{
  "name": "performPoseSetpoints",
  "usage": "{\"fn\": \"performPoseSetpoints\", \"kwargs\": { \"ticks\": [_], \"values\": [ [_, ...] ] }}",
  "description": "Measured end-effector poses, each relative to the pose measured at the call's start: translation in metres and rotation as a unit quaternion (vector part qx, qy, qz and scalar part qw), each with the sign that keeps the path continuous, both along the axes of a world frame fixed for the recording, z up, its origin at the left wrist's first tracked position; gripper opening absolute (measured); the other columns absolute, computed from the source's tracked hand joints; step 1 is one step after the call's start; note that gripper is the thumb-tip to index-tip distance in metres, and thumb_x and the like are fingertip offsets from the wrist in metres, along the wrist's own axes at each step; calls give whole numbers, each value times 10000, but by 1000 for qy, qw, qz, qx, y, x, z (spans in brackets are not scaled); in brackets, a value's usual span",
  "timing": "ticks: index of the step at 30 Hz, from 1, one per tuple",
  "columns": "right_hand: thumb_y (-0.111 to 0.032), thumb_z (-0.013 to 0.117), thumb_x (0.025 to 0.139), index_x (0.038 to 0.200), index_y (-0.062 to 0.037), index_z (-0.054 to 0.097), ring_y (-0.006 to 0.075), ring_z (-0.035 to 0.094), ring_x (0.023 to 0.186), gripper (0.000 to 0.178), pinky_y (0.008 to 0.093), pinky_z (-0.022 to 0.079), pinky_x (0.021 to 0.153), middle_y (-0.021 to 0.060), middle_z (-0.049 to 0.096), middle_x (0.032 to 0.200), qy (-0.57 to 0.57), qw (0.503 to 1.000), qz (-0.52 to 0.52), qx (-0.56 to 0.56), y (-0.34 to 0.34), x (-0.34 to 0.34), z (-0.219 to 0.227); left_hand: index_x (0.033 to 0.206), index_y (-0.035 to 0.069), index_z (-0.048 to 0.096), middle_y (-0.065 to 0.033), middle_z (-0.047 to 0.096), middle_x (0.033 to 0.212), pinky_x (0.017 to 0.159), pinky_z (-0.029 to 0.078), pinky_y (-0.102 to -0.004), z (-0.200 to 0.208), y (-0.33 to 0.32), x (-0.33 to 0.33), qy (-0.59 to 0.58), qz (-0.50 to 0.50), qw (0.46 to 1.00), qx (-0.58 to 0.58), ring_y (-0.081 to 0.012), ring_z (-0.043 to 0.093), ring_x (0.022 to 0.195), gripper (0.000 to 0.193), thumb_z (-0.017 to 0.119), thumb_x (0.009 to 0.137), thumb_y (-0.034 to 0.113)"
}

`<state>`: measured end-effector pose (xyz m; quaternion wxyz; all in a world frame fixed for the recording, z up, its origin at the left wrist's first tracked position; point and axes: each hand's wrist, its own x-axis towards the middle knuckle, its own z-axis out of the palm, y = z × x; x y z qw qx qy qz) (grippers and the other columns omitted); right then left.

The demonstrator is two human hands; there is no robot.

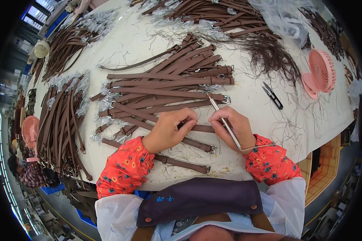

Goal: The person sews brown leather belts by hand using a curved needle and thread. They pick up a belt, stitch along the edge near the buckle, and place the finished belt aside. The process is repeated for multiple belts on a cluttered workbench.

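Note:
My left hand (169, 126) is closed in a pinch over a pile of brown straps (165, 84) with metal buckles. Whatever its fingertips grip is hidden or too thin to tell. My right hand (233, 126) is shut around a slim silver pen-shaped tool (225, 122); its narrow tip points up and away over the straps, and a thin cord leaves its back end. A brown strap (203, 128) spans the gap between my hands; I cannot tell whether either hand grips it. Two buckled straps lie nearer me, one of them a brown strap (181, 162) close to the table's front edge.
Black thread snips (272, 96) and a pink fan (321, 71) stand to the right, near a tangle of dark thread (269, 56). More strap bundles (60, 124) lie left and at the back, partly in clear plastic. Loose threads litter the white table (245, 80).

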<state>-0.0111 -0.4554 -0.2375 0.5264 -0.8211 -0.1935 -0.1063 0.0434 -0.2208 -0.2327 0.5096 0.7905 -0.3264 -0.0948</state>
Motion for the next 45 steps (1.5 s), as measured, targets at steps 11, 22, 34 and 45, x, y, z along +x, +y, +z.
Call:
{"fn": "performPoseSetpoints", "kwargs": {
  "ticks": [11,22,34,45],
  "values": [
    [0,716,892,1086,-92,597,270,660,806,247,345,536,709,101,614,943,44,996,77,10,4,-8,6,1058,32,615,-15,641,727,553,451,-216,-10,-1,1,88,93,990,-57,-63,603,615,49,613,1018,61],
    [31,711,873,1064,-77,609,295,652,833,243,363,534,721,110,622,942,-27,996,70,-39,1,-4,5,1027,45,587,42,567,670,480,358,-200,3,71,66,-19,285,950,-128,-22,453,524,59,595,1039,102],
    [13,696,885,1102,-93,607,304,663,817,257,373,545,702,98,619,967,2,986,154,-59,-4,-7,-3,1022,45,619,-54,676,797,652,495,-284,23,233,112,-371,521,757,136,-117,628,697,103,623,1018,148],
    [-11,702,890,1076,-83,605,296,675,801,222,374,553,679,96,638,961,-26,980,185,-66,-2,-3,1,1093,55,645,-94,746,981,774,540,-352,34,297,103,-354,619,693,109,-210,719,855,154,609,1015,183]
  ]
}}
